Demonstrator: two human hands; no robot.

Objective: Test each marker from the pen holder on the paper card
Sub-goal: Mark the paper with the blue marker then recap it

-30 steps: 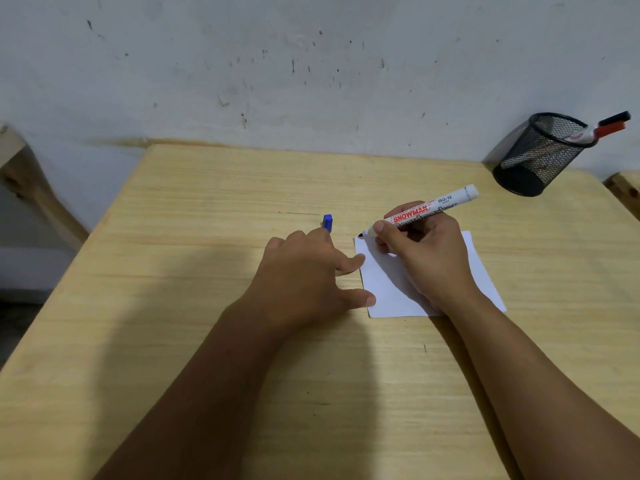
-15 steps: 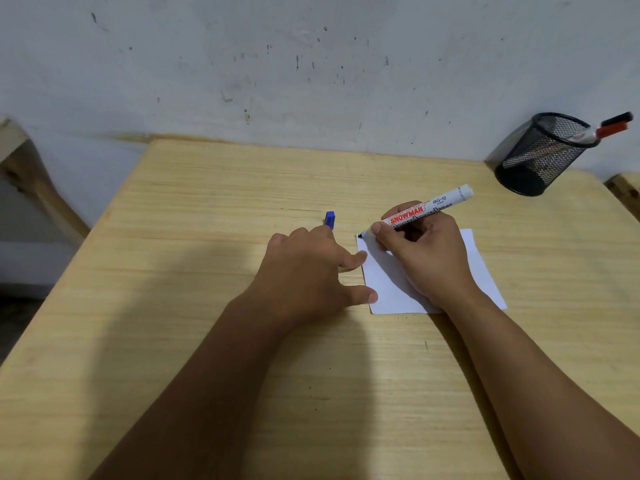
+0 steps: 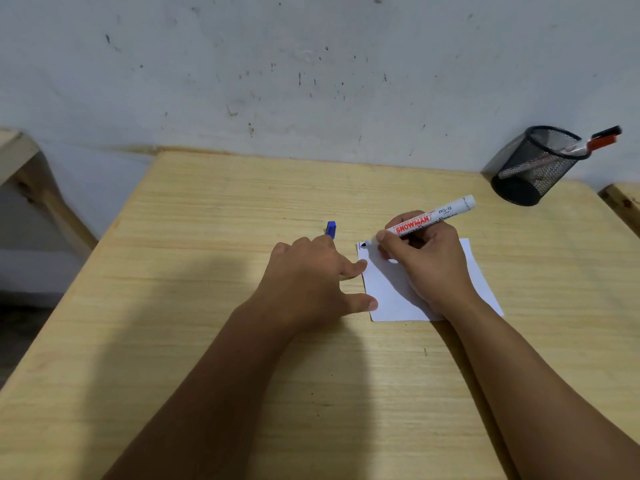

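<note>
A white paper card (image 3: 388, 292) lies on the wooden table (image 3: 242, 209). My right hand (image 3: 426, 268) grips a white Snowman marker (image 3: 429, 218), uncapped, its dark tip touching the card's far left corner beside a small black mark (image 3: 363, 244). My left hand (image 3: 311, 282) rests left of the card, thumb and forefinger touching its left edge. A blue cap (image 3: 331, 229) sticks out from that hand's curled fingers. The black mesh pen holder (image 3: 533, 166) stands at the table's far right corner with a red-capped marker (image 3: 601, 142) leaning out of it.
A stained white wall (image 3: 311, 64) runs right behind the table. Wooden furniture edges show at far left (image 3: 31, 174) and far right (image 3: 623, 202). Both forearms cross the near half of the table.
Both hands stay almost where they were. The marker tip remains at the card's far left corner, where a small black mark now shows.
</note>
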